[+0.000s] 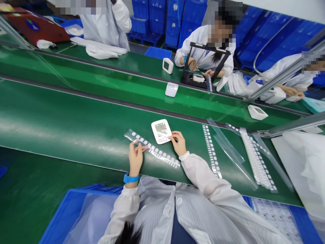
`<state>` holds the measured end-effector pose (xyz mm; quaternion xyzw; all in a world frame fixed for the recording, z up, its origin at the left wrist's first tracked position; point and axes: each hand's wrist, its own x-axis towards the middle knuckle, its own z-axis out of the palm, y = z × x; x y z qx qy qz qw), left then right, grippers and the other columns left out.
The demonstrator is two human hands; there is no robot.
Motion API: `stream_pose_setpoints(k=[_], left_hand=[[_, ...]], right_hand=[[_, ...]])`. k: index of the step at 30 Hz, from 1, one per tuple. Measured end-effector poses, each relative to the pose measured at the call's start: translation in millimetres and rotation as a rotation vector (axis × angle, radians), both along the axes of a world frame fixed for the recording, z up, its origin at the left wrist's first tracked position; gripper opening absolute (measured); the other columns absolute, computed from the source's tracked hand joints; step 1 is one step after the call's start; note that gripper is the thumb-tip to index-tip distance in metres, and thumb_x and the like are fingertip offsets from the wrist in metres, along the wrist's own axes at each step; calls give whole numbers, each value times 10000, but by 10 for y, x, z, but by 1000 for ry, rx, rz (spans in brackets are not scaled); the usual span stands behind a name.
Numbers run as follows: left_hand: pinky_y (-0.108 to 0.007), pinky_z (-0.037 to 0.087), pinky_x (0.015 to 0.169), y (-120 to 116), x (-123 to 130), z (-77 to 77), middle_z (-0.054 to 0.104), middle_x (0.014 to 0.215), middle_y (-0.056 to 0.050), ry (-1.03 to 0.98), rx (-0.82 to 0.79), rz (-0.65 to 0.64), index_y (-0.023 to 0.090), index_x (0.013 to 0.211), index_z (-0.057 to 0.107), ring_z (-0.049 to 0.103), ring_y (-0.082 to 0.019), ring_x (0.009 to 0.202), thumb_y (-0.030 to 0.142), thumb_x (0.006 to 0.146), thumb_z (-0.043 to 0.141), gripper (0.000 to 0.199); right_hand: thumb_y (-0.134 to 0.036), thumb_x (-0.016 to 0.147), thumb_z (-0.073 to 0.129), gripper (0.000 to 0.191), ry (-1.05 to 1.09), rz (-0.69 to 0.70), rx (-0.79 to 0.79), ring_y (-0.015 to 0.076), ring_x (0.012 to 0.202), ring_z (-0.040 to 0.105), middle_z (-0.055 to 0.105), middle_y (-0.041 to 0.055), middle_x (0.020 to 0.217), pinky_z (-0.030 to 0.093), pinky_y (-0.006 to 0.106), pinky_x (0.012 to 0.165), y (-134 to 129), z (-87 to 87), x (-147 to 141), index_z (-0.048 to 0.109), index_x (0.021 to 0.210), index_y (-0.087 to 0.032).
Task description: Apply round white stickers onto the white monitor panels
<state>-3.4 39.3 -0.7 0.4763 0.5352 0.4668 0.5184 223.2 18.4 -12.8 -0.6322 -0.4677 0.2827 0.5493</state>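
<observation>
A white device [161, 131] with a grey screen and two buttons lies face up on the green table. My right hand [178, 142] pinches its lower right corner between thumb and fingers. To the left, a clear strip [162, 155] with a row of white round stickers and small tabs lies slanted on the table. My left hand [136, 154], with a blue band at the wrist, is over the strip's left part, its fingertips closed together at the strip's edge.
More sticker strips [210, 150] and a stack of them [259, 161] lie to the right, with clear empty strips [232, 156] between. Beyond the table edge, a conveyor [122, 88] carries stacked white parts [172, 89]. A person [203, 44] works behind a black frame.
</observation>
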Motion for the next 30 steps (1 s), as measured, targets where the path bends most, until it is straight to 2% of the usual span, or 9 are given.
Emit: stream_pose_setpoints(k=[5,8,11,25,28,30], left_hand=[[-399,588,837,2,-6,1,699,761,-61,-14,-5,-10,161,1206,447,718,-214,817,555,887,572,522],[-393,590,832,4,-1,7,697,757,-61,-11,-8,-3,155,1201,453,718,-212,805,564,881,577,534],[-385,593,823,8,3,4,698,756,-64,-11,-10,6,151,1193,458,717,-209,792,568,877,581,538],[-384,593,814,5,-2,-26,695,755,-58,-18,-5,5,155,1200,454,717,-210,787,555,884,581,525],[-381,594,810,5,1,-25,694,748,-59,-13,-9,8,153,1195,457,717,-209,782,564,879,582,534],[-378,593,814,4,1,-23,695,747,-61,-13,-9,8,152,1197,454,716,-208,785,567,877,582,539]], right_hand=[[-396,789,664,233,84,67,-97,207,953,617,573,106,1070,574,361,846,71,69,113,673,767,-165],[-370,751,688,210,59,135,-178,210,900,619,577,105,1050,587,384,803,136,140,183,672,723,-163],[-330,735,706,177,16,144,-229,207,887,617,585,102,1034,591,383,792,182,196,203,671,684,-164],[-349,729,722,210,-2,140,-235,214,893,624,580,104,1040,610,388,777,190,219,150,645,660,-166],[-340,715,733,219,36,130,-247,217,915,634,576,95,1043,608,388,773,189,223,155,597,737,-170],[-330,670,766,303,97,126,-259,216,936,645,589,74,1026,603,371,771,199,223,184,551,822,-181]])
